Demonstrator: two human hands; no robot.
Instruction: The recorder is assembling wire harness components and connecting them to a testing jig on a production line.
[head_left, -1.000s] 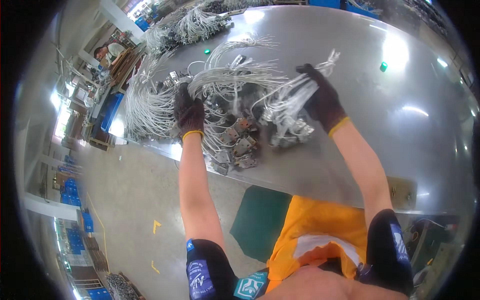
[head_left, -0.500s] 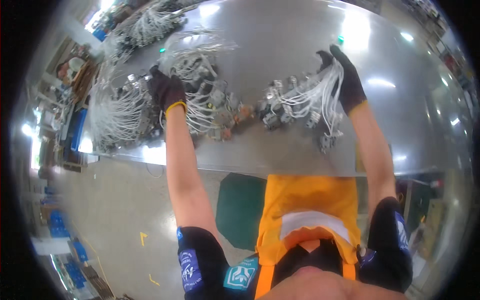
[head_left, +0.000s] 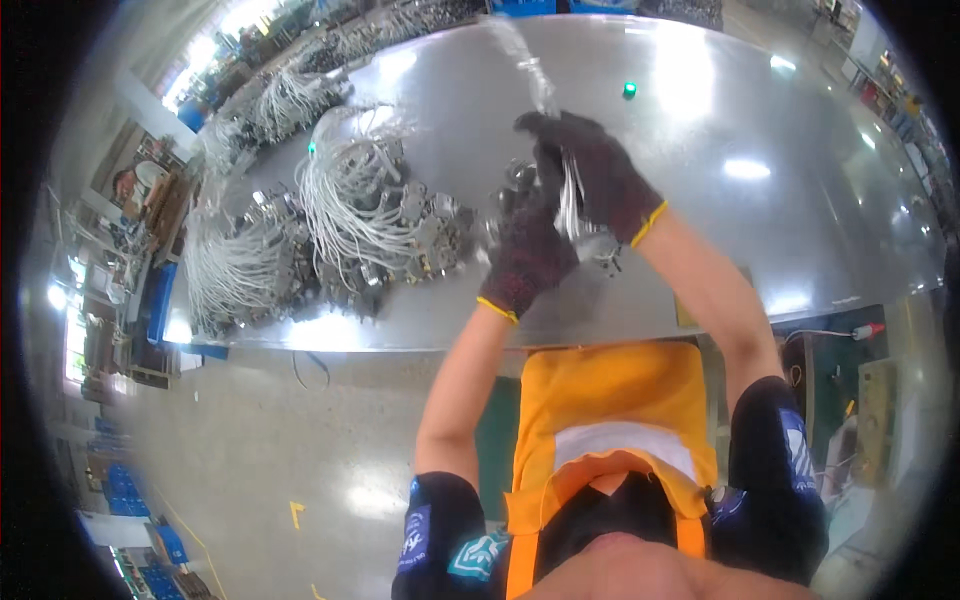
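My right hand [head_left: 597, 178], in a dark knit glove with a yellow cuff, is closed around a bundle of white cables [head_left: 570, 200] above the metal table. The cables' loose ends stick up beyond the hand and are blurred. My left hand [head_left: 532, 258], gloved the same way, is just below and left of it, against the grey connectors [head_left: 520, 172] of this bundle. Its fingers are smeared and partly hidden, so their grip cannot be made out. Left of my hands lies a heap of white cables [head_left: 345, 205] with grey connectors.
The shiny metal table [head_left: 800, 215] spreads out to the right. More cable bundles lie at its left edge [head_left: 235, 265] and far left [head_left: 285, 105]. Blue bins [head_left: 525, 8] stand past the far edge. An orange apron [head_left: 620, 390] hangs over my front at the near edge.
My left hand has left the heap and moved right to the bundle. My right hand has shifted left, and the cables' loose ends now point away from me.
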